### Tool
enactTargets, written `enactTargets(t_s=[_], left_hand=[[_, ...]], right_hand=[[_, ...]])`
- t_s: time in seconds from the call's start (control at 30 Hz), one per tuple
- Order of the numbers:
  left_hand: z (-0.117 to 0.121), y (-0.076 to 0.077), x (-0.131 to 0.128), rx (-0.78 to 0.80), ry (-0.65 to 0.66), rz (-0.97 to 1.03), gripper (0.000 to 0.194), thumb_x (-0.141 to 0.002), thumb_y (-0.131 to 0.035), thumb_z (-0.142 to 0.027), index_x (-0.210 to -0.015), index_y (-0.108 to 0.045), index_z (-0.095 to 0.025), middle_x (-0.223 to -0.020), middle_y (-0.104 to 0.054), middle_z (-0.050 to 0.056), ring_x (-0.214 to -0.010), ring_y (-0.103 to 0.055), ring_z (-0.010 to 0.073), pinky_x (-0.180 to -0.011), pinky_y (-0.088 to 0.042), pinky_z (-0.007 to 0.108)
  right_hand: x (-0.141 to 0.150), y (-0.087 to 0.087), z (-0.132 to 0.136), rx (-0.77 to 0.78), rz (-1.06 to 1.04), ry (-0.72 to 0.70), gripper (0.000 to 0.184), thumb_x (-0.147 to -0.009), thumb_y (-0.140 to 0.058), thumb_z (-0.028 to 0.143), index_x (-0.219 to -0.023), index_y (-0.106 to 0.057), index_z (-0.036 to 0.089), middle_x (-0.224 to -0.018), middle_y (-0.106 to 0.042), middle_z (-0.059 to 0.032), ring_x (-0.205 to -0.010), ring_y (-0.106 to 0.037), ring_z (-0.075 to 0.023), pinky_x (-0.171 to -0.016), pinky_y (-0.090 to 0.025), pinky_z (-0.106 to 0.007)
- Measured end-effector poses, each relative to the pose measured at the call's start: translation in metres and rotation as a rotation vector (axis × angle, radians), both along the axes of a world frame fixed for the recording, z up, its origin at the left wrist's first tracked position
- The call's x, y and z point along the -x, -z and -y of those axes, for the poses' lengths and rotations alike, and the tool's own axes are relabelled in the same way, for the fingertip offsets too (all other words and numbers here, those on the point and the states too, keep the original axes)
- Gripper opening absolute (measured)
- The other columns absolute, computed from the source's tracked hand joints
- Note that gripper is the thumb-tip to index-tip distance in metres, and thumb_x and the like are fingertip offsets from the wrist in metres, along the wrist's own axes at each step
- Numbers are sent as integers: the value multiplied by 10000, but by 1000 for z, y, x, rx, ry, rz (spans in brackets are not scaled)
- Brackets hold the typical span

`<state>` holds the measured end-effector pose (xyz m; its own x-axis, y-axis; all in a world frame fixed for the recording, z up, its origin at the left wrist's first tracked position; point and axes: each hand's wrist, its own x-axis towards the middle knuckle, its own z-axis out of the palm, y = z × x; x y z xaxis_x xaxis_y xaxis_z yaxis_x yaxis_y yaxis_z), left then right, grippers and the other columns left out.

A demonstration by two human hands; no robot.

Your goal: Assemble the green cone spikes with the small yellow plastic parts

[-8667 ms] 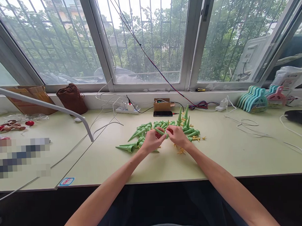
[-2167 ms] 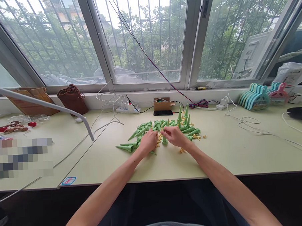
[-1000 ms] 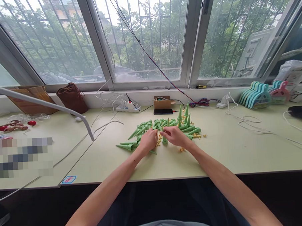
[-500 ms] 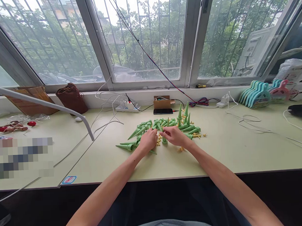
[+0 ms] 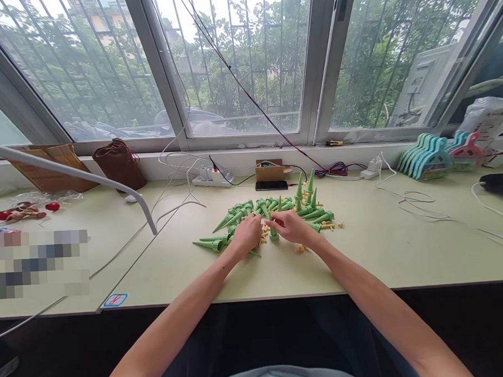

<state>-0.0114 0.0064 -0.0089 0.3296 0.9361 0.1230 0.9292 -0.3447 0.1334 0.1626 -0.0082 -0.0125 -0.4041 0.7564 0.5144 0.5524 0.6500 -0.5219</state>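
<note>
Over the middle of the table, my right hand [image 5: 292,226] is closed, thumb and fingers pinched at a green plant watering spike [image 5: 274,235] whose wide capped end rests on the table. Close to its left, my left hand [image 5: 249,233] has its fingers curled together; whatever is in them is hidden. Small yellow valve pieces [image 5: 263,236] lie between the hands, partly covered by the left fingers. More green spikes [image 5: 235,214] lie in a loose heap behind and left of my hands. Several others [image 5: 312,187] stand point up at the back right of the heap, with yellow pieces on them.
Behind the heap lie a black phone [image 5: 271,185] and a small cardboard box [image 5: 269,170]. A power strip [image 5: 213,180] and white cables [image 5: 423,206] are on the table. Turquoise hangers [image 5: 425,157] stand at the right; a grey curved arm [image 5: 109,182] reaches in from the left.
Hardly anything differs. My right fingers have shifted very slightly at the spike; the left hand stays where it was.
</note>
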Motion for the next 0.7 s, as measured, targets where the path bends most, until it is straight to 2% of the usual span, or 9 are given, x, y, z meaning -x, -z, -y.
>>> enactTargets(t_s=[0.2, 0.37, 0.53, 0.7], left_hand=[[-2, 3, 0, -24, 8, 106, 231, -967, -325, -256, -972, -529, -149, -1027, -618, 141, -892, -617, 248, -724, -438, 339], [-4, 3, -1, -89, 28, 265, 190, -950, -357, -251, -892, -512, -159, -936, -618, 121, -817, -596, 220, -690, -414, 322], [-5, -2, -1, -89, 69, 543, 146, -918, -404, -244, -815, -485, -180, -760, -588, 45, -692, -545, 166, -637, -400, 282], [-4, -9, -1, 46, 219, 872, 173, -894, -474, -343, -836, -504, -182, -704, -564, -9, -561, -481, 99, -546, -376, 229]], right_hand=[[0, 0, -1, 5, 4, 1, 453, -944, -443, 482, -624, -291, 199, -541, -318, 54, -531, -247, -93, -522, -226, -247], [-1, 1, -1, -3, 10, -4, 457, -949, -429, 489, -620, -301, 200, -537, -313, 54, -524, -248, -95, -513, -225, -247], [-1, 2, -2, -15, 16, -6, 446, -942, -446, 488, -617, -353, 198, -533, -337, 52, -519, -261, -95, -511, -235, -244], [-1, -1, -1, 11, -6, -11, 449, -959, -416, 498, -632, -371, 193, -550, -365, 49, -516, -289, -90, -516, -237, -240]])
